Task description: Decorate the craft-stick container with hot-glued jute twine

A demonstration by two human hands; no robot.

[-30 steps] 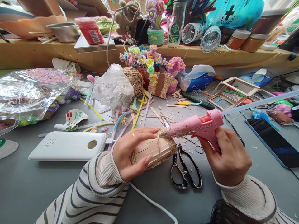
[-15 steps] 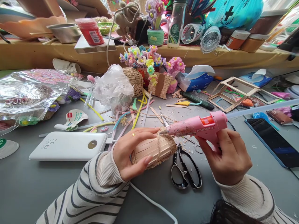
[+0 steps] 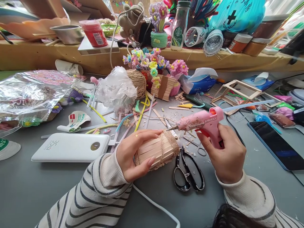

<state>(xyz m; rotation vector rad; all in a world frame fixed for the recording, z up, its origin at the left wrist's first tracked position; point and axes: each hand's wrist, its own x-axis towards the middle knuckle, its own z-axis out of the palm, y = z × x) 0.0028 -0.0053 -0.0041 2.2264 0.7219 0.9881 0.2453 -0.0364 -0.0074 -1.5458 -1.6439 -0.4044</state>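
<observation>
My left hand (image 3: pixel 136 155) is wrapped round a small container of wooden craft sticks (image 3: pixel 152 150) that lies on its side, bound with jute twine (image 3: pixel 174 142). My right hand (image 3: pixel 228 152) grips a pink hot glue gun (image 3: pixel 201 122) by its handle, a clear glue stick (image 3: pixel 249 107) sticking out at the back. The gun's metal nozzle sits close to the upper edge of the twine band; whether it touches, I cannot tell. Black-handled scissors (image 3: pixel 188 172) rest on the table just right of the container.
A white power bank (image 3: pixel 71 148) with a cable is at the left, a phone (image 3: pixel 277 144) at the right. Behind are a twine ball (image 3: pixel 136 83), a plastic bag (image 3: pixel 116 88), a stack of craft sticks (image 3: pixel 162 88), small scissors (image 3: pixel 198 147) and a stick frame (image 3: pixel 234 93).
The glue gun has swung, its rear dropping left and lower, and its nozzle has shifted slightly right along the container's top edge. My left hand keeps its hold.
</observation>
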